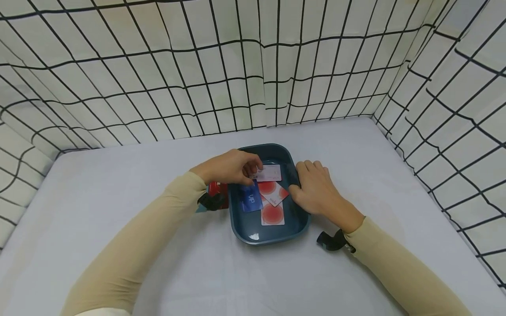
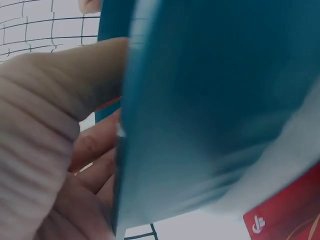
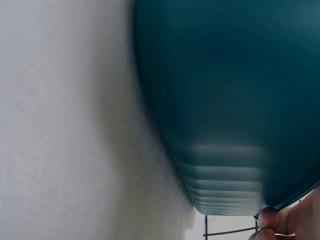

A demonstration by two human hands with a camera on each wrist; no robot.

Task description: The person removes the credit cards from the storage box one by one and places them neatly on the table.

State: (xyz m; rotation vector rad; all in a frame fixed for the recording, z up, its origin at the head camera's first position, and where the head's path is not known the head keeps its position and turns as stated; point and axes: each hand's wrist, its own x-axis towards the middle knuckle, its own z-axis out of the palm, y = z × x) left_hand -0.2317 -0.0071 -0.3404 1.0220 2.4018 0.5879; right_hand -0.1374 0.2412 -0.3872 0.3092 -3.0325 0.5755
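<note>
A dark teal tray (image 1: 241,228) sits in the middle of the table in the head view. Inside it lie a blue card marked VIP (image 1: 251,199), a white card with red circles (image 1: 272,214) and another red-and-white card (image 1: 275,197) overlapping it. My left hand (image 1: 233,166) reaches over the tray's left rim, fingers bent, pinching the left end of a pale pink card (image 1: 272,173). My right hand (image 1: 318,188) grips the right rim, thumb on the inner side. The tray wall (image 2: 230,100) hides the left fingertips in the left wrist view.
Just left of the tray, partly under the left wrist, lies a red flat item (image 1: 222,193) with a white logo, with something teal beside it. White cloth (image 1: 178,272) covers the table. A black wire grid (image 1: 276,81) stands along the back and sides.
</note>
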